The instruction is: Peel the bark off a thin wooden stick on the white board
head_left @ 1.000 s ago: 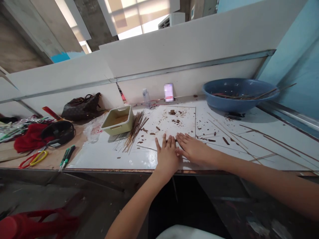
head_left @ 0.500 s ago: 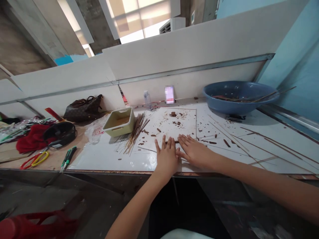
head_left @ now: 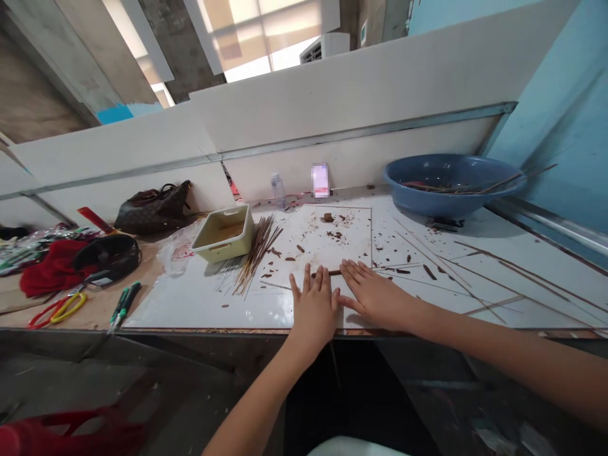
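Head view, dark brown strip (head_left: pixel 335 273), slender, straight

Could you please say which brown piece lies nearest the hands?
The slim brown roll, showing between the left hand and right hand; other brown pieces lie apart.

You've got open surface (head_left: pixel 185 309) left of your left hand (head_left: pixel 313 311), but the green tub (head_left: pixel 224 251) and stick bundle (head_left: pixel 259 250) kinda block further back; past your right hand (head_left: pixel 377 290), loose sticks (head_left: pixel 521 296) clutter things.
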Available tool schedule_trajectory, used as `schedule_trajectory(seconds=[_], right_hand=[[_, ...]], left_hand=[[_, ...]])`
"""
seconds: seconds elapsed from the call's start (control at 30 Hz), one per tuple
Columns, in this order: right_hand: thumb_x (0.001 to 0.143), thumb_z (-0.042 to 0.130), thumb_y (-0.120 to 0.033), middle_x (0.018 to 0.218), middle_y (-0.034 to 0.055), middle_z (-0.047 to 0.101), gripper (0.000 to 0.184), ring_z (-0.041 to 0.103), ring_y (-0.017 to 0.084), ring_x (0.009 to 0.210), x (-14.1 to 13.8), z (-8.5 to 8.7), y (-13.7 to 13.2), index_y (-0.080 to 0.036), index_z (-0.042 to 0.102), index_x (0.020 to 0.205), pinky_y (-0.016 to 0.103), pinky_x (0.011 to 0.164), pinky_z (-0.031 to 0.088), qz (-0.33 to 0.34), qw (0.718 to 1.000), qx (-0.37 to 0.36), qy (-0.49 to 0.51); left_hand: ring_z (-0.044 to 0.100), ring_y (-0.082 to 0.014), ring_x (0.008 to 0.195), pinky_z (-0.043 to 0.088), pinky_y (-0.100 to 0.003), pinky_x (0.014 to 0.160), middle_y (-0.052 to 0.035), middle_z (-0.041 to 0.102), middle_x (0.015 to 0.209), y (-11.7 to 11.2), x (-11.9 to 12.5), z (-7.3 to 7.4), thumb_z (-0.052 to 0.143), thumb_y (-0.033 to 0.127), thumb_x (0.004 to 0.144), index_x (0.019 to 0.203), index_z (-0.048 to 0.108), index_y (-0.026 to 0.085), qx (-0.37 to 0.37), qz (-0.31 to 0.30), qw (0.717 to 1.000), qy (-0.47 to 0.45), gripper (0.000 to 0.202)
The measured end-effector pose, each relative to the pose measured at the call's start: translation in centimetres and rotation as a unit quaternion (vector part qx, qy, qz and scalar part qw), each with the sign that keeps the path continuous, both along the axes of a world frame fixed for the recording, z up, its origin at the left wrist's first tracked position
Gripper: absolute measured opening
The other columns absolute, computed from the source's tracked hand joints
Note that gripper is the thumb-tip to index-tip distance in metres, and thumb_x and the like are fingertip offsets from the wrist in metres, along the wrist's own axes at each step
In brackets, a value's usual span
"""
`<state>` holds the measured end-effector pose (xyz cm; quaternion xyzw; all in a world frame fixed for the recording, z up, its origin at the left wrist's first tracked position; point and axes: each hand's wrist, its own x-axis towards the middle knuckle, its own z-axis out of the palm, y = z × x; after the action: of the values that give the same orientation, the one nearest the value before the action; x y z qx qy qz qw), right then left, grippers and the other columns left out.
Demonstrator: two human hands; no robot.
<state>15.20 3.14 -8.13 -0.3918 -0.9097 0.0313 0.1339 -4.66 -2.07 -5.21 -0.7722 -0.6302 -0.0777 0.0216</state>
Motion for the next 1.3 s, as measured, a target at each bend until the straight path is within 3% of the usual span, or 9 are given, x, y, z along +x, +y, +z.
schedule_trajectory(seconds=[0.13,0.37,0.57,0.63,0.87,1.0,1.13,1.2,1.3], right_hand=[[0.111,0.031,-0.073,0.175,0.0279,0.035,0.093,0.035,0.040,0.164,0.8,-0.8,-1.9,-0.002,0.035,0.171,0.059,0.134,0.034,0.009,1.000,0.028,0.009],[0.114,0.026,-0.065,0.169,0.0317,0.043,0.086,0.037,0.040,0.163,-0.5,1.5,2.4,0.001,0.044,0.166,0.062,0.132,0.035,-0.016,0.999,-0.013,-0.033],[0.112,0.033,-0.070,0.175,0.0276,0.034,0.091,0.035,0.039,0.164,1.2,-1.2,-2.1,-0.004,0.029,0.174,0.059,0.132,0.037,0.004,0.999,0.053,0.002],[0.112,0.032,-0.070,0.176,0.0260,0.034,0.090,0.034,0.038,0.164,1.5,-1.4,-2.5,-0.006,0.027,0.175,0.058,0.133,0.037,0.005,0.998,0.059,0.002],[0.113,0.027,-0.068,0.170,0.0273,0.045,0.085,0.038,0.039,0.162,0.1,1.5,2.2,-0.005,0.041,0.170,0.062,0.132,0.035,-0.021,0.999,0.012,-0.029],[0.112,0.028,-0.071,0.172,0.0313,0.038,0.094,0.036,0.040,0.163,0.9,0.4,-0.6,0.003,0.038,0.168,0.060,0.132,0.036,-0.020,0.999,0.023,-0.027],[0.112,0.034,-0.068,0.177,0.0240,0.033,0.089,0.031,0.036,0.166,2.2,-1.2,-3.8,-0.007,0.023,0.176,0.056,0.135,0.034,-0.007,0.998,0.067,0.002],[0.112,0.034,-0.069,0.177,0.0233,0.033,0.090,0.032,0.035,0.166,2.2,-1.1,-3.2,-0.008,0.019,0.177,0.055,0.135,0.032,-0.006,0.998,0.060,0.000],[0.112,0.032,-0.069,0.175,0.0254,0.035,0.091,0.032,0.038,0.165,1.6,0.0,-0.2,-0.006,0.020,0.176,0.059,0.135,0.030,-0.020,1.000,0.021,-0.006]], left_hand=[[0.017,-0.0334,0.172,0.012,-0.074,0.136,-0.0060,0.041,0.176,-1.9,-0.4,-0.3,0.028,0.044,0.116,0.171,0.041,0.023,0.020,-0.007,1.000,-0.002,0.060],[0.019,-0.0375,0.171,0.009,-0.075,0.136,-0.0112,0.042,0.175,2.1,0.8,0.8,0.036,0.039,0.115,0.169,0.044,0.019,-0.002,0.029,0.999,-0.015,0.059],[0.022,-0.0350,0.170,0.013,-0.075,0.136,-0.0089,0.044,0.174,-2.3,0.0,-0.3,0.034,0.040,0.116,0.169,0.045,0.022,0.034,0.007,0.999,-0.014,0.058],[0.020,-0.0346,0.171,0.012,-0.075,0.136,-0.0081,0.043,0.175,-2.6,-0.2,-0.3,0.033,0.041,0.116,0.169,0.044,0.021,0.027,0.006,1.000,-0.015,0.058],[0.017,-0.0358,0.171,0.006,-0.074,0.136,-0.0109,0.041,0.175,2.2,0.7,1.1,0.032,0.041,0.116,0.170,0.043,0.014,-0.014,0.047,0.999,-0.024,0.061],[0.018,-0.0345,0.171,0.009,-0.074,0.136,-0.0094,0.043,0.174,-0.4,0.1,0.5,0.029,0.042,0.116,0.169,0.044,0.017,0.012,0.024,1.000,-0.007,0.060],[0.019,-0.0331,0.171,0.012,-0.073,0.137,-0.0085,0.043,0.175,-3.4,-0.5,-0.2,0.030,0.043,0.116,0.170,0.044,0.019,0.029,0.006,1.000,0.005,0.060],[0.019,-0.0336,0.171,0.011,-0.074,0.136,-0.0092,0.043,0.175,-2.7,-0.5,0.0,0.030,0.043,0.116,0.170,0.043,0.019,0.020,0.009,1.000,0.001,0.060],[0.019,-0.0367,0.171,0.009,-0.076,0.135,-0.0108,0.044,0.174,0.4,-0.2,0.5,0.033,0.041,0.115,0.169,0.044,0.018,0.005,0.028,1.000,-0.013,0.060]])
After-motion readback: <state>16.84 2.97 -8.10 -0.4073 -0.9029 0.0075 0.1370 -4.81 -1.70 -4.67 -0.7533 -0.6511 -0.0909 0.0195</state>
